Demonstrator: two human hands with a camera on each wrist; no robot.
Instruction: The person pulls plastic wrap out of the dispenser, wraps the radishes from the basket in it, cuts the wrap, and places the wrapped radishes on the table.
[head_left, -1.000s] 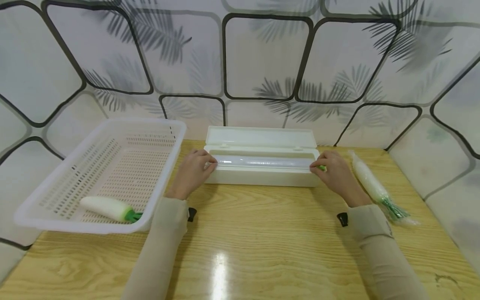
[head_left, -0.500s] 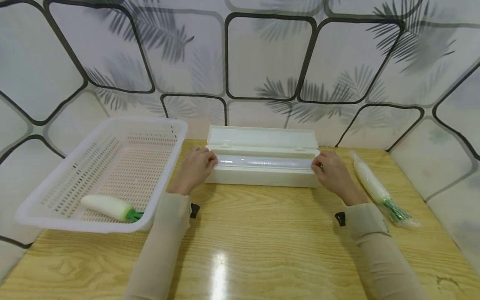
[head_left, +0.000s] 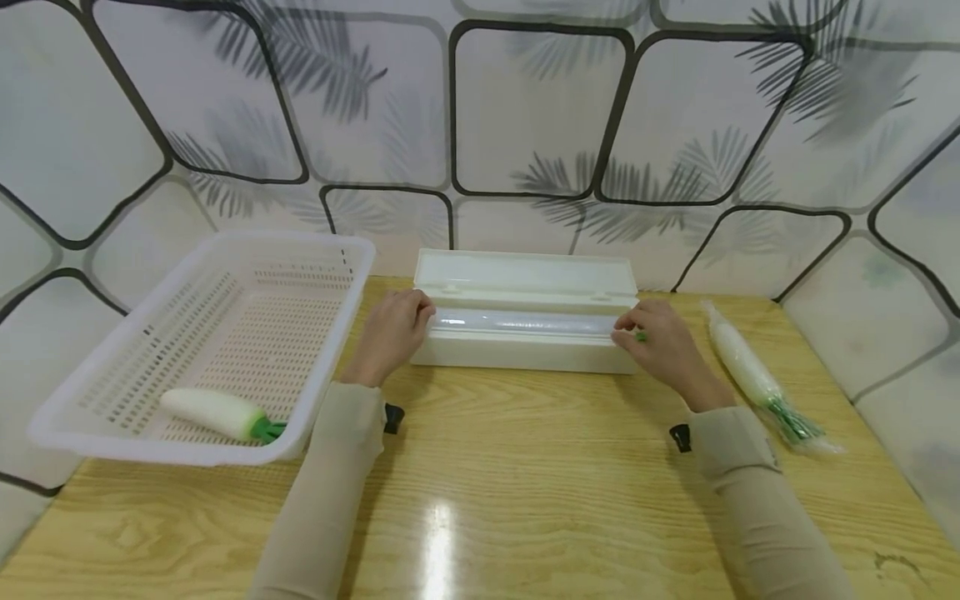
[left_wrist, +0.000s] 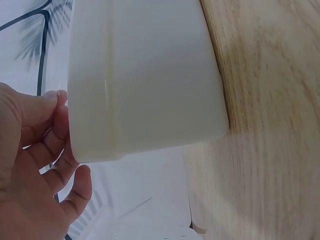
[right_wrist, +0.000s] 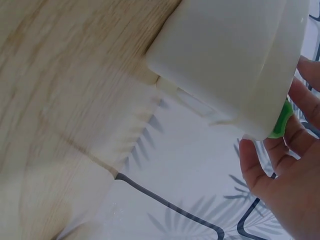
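Observation:
A white cling film box [head_left: 525, 354] stands on the table with its lid [head_left: 525, 271] raised at the back. Inside lies a roll of clear cling film [head_left: 525, 322]. My left hand [head_left: 392, 333] is at the box's left end, thumb and forefinger pinched together at the film's edge. At the other end my right hand [head_left: 660, 342] pinches at the film's right edge. Beside its fingers shows a small green piece [right_wrist: 281, 120] at the box's corner. The film between the fingertips is too clear to make out. The left wrist view shows the box's end [left_wrist: 145, 85] next to the left fingers.
On the left a white perforated basket [head_left: 348, 308] holds a white radish with a green top [head_left: 217, 414]. A second radish [head_left: 750, 367], wrapped in clear plastic, lies right of my right hand. A patterned wall [head_left: 525, 117] stands close behind the box.
My right fingertips have shifted slightly left along the box's front edge. The left hand has barely moved, its fingers tucked in a little more. Box, basket and radishes have stayed put.

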